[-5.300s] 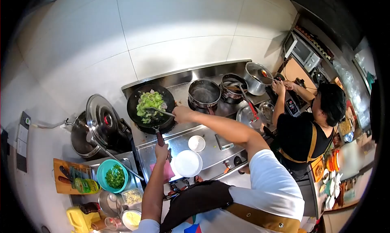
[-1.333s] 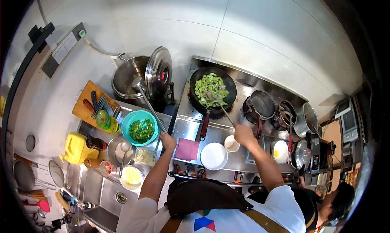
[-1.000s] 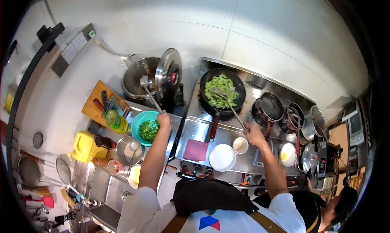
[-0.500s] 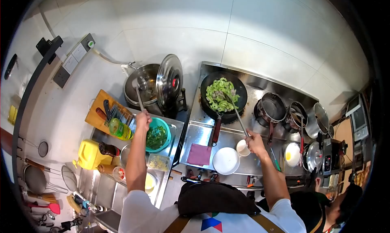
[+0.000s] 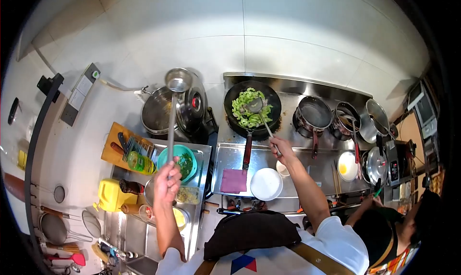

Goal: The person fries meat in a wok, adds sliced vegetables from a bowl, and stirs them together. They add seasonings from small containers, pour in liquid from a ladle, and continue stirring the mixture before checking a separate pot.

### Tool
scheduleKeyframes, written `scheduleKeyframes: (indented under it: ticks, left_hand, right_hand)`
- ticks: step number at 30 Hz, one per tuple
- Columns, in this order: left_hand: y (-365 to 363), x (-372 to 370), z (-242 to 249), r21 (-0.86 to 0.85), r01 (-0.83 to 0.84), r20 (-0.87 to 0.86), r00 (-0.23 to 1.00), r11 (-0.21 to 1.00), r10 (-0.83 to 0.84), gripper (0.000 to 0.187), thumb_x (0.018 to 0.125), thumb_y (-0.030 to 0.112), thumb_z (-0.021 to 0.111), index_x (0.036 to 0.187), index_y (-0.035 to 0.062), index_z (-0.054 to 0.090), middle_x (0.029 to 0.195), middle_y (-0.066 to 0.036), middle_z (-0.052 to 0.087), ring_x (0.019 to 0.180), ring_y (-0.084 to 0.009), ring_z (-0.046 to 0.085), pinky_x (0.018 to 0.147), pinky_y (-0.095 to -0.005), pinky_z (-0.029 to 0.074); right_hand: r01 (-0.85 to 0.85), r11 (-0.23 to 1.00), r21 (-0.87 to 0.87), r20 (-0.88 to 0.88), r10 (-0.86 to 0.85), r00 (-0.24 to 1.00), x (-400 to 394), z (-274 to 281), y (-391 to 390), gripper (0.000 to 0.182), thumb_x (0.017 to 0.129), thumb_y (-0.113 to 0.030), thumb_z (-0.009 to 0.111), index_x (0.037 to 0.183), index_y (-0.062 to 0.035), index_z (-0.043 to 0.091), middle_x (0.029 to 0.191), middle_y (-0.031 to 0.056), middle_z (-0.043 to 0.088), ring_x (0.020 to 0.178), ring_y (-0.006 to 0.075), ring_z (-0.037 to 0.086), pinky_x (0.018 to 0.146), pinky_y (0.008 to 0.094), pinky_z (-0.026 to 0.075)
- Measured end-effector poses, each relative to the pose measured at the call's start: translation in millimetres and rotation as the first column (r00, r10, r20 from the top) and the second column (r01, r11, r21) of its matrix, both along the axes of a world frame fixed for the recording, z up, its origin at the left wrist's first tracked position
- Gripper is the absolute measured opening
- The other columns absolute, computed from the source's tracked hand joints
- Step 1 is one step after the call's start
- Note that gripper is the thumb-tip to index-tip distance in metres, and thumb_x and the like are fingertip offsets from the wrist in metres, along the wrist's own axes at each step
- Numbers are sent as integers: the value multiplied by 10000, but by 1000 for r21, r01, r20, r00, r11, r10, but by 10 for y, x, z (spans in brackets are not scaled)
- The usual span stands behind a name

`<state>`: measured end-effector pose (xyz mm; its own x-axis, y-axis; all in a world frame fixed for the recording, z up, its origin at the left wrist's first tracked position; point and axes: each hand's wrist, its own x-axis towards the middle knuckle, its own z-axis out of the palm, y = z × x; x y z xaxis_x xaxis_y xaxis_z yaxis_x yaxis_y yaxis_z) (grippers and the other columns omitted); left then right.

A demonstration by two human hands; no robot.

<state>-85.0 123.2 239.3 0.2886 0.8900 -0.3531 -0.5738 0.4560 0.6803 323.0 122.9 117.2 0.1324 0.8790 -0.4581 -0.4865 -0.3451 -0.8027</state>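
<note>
My left hand is closed around the handle of a long ladle, whose bowl is raised above the large steel pot and its propped lid. Gripped in my right hand is a wok spatula. Its head rests among chopped green vegetables in the black wok. Below my left hand's ladle handle stands a turquoise bowl of leafy greens. A white bowl and a small cup lie close to my right forearm.
Right of the wok stand a saucepan, more pots and a bowl with egg yolk. A purple cloth lies on the steel counter. Dish soap and a yellow jug are at left. A co-worker stands at right.
My left hand has lifted the ladle out of the pot and drawn back. My right hand has shifted the spatula within the wok. The co-worker now holds a green-handled tool from the counter.
</note>
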Motion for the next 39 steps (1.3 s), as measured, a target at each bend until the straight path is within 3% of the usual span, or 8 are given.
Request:
scheduleKeyframes:
  ticks: [13,19,22,27,30,34,36,39]
  left_hand:
    - [74,1313,-744,4,294,-439,859,956,-262,156,895,159,537,1015,92,462,624,36,416,407,-47,338,331,-211,244]
    - [208,1357,-878,122,346,-707,688,930,-163,184,886,152,529,1025,40,483,668,-35,508,467,-118,471,390,-276,366]
    - [234,1298,-953,450,426,-859,448,785,249,249,869,147,544,1067,2,503,752,-95,580,630,-197,568,583,-324,462]
    - [189,1164,-768,502,199,-747,590,841,306,297,881,127,546,1128,-26,484,898,-96,599,815,-154,546,752,-282,437]
    - [352,945,-1079,573,71,-711,538,816,453,307,894,146,546,1148,-12,473,801,-53,548,707,-125,525,650,-261,444]
    - [372,935,-969,448,-97,-642,657,889,395,301,911,203,533,1118,-10,482,670,-22,483,487,-89,445,434,-230,375]
    - [444,937,-1120,444,-151,-635,643,883,429,311,919,232,524,1108,-12,483,634,-14,460,430,-78,409,379,-223,336]
    - [558,925,-1533,427,-203,-686,562,881,462,393,934,302,491,1105,-51,479,674,-75,511,465,-129,462,412,-275,378]
  right_hand:
    - [-33,995,90,-191,50,980,84,-82,193,213,889,-116,509,1087,-54,459,621,-23,470,432,41,396,330,203,287]
    - [-6,997,81,-281,28,959,240,2,63,196,893,-124,505,1076,-73,458,624,-27,456,415,38,365,329,200,263]
    - [-35,995,92,-451,73,890,420,30,-68,166,894,-129,503,1048,-85,459,633,-27,458,407,36,355,323,195,253]
    - [-51,994,96,-272,75,959,682,363,-364,181,889,-129,508,1054,-59,487,629,-25,465,388,40,361,322,192,271]
    - [-112,991,68,221,95,971,789,755,-478,341,861,-113,538,1186,-14,509,607,-12,485,380,58,394,332,194,289]
    - [-273,962,0,728,188,660,1032,1077,-467,552,791,-98,598,1318,-25,454,622,90,585,443,164,530,416,264,405]
    - [-417,907,-54,992,96,80,1109,1222,-416,527,748,-105,617,1261,-40,516,799,201,654,675,298,643,628,353,499]
    - [-407,875,-261,965,226,-132,1023,1711,-321,497,707,-90,613,1203,-94,576,939,215,636,901,357,612,801,404,482]
